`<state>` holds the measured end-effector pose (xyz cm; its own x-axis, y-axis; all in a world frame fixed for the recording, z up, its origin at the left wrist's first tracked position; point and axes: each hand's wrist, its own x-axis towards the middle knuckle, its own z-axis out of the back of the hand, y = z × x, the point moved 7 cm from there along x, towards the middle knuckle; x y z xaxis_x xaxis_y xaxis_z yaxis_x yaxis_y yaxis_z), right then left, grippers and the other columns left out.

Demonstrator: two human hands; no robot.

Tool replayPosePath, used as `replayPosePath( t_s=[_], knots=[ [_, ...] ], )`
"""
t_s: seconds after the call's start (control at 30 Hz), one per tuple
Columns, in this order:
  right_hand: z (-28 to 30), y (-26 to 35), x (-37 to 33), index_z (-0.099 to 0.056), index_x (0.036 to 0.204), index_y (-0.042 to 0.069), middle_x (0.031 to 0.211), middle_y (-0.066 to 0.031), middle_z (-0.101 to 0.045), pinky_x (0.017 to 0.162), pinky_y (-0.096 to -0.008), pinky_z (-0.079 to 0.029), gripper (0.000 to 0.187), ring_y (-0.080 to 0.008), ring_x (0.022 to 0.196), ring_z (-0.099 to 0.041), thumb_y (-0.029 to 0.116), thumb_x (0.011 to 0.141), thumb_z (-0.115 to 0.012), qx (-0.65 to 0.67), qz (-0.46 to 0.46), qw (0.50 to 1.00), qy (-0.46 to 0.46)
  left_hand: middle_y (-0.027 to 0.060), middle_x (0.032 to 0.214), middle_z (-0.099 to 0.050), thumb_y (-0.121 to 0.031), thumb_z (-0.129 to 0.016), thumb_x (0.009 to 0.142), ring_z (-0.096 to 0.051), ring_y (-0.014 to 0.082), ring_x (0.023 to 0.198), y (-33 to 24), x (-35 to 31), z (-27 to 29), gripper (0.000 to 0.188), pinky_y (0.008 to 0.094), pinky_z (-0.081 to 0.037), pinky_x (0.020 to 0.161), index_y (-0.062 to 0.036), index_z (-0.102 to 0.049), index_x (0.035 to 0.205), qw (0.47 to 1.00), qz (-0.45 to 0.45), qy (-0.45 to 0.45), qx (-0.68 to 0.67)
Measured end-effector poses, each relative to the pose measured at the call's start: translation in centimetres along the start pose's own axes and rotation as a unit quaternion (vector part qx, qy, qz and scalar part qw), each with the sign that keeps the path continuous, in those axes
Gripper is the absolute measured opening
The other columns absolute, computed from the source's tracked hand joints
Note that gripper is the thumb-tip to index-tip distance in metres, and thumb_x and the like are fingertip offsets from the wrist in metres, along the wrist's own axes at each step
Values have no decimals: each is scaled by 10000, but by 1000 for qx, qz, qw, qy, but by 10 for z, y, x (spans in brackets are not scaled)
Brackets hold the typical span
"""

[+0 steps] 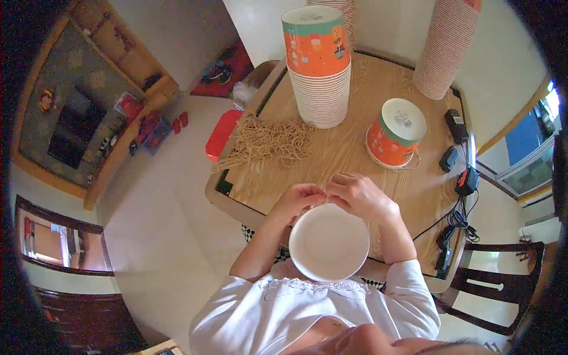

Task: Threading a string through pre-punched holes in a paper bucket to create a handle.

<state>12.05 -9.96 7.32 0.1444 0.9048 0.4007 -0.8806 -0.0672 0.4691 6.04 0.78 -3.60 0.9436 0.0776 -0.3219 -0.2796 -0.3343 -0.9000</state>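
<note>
A paper bucket [330, 242] sits close to my body at the table's near edge, its round white opening turned up toward me. At its far rim my left hand [300, 200] and my right hand [358, 196] meet, fingertips pinched together. What lies between the fingertips is too small to make out. Beyond my left hand spreads a tangled heap of tan twine cords [272, 145]. An orange and green paper bucket [393, 142] stands upside down past my right hand, a loop of cord at its lower rim.
A tall stack of paper buckets [319, 65] stands at the table's far side, with another leaning stack [447, 50] at the far right. A red plastic thing [223, 135] juts at the left edge. Black adapters and cables [458, 220] line the right edge, near a dark chair [503, 287].
</note>
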Motion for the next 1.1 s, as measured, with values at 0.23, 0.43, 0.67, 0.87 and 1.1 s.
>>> replayPosePath(
  t_s=[0.23,0.43,0.67,0.87,1.1],
  knots=[
    [2,4,1,-552,818,63,787,-87,-548,672,-381,-467,118,-276,774,-571,113,746,-631,-5,18,1000,-1,-35,687,-548,-127,-664,795,-469,41,575,0,-2,2,114,174,-362,500,-47,-637,872,999,7,-30,8],
    [-6,-4,0,-574,1015,95,889,-110,-586,737,-408,-493,221,-306,857,-587,198,820,-565,-7,-44,997,71,-36,682,-557,-125,-671,797,-484,38,575,3,-2,3,106,175,-370,502,-53,-637,868,999,6,-25,-27],
    [-1,-1,2,-524,801,53,771,-93,-542,668,-396,-454,137,-289,755,-563,149,771,-616,-24,-18,1000,-6,-17,745,-601,-130,-666,810,-524,43,640,-10,-9,-7,116,178,-416,558,-45,-635,883,998,-12,-45,-36],
    [-2,0,2,-525,800,57,767,-91,-542,664,-394,-450,135,-287,753,-561,145,765,-621,-22,-14,1000,-8,-5,748,-608,-146,-685,788,-545,50,675,-6,-4,4,140,200,-448,595,-43,-635,869,990,-50,-63,114],
    [-2,-3,0,-526,800,64,775,-86,-542,677,-391,-450,126,-281,761,-563,146,761,-613,-13,-18,1000,-6,0,763,-605,-101,-652,805,-556,58,683,-13,-7,1,88,214,-460,599,-42,-605,850,993,-79,-49,69]
  ],
)
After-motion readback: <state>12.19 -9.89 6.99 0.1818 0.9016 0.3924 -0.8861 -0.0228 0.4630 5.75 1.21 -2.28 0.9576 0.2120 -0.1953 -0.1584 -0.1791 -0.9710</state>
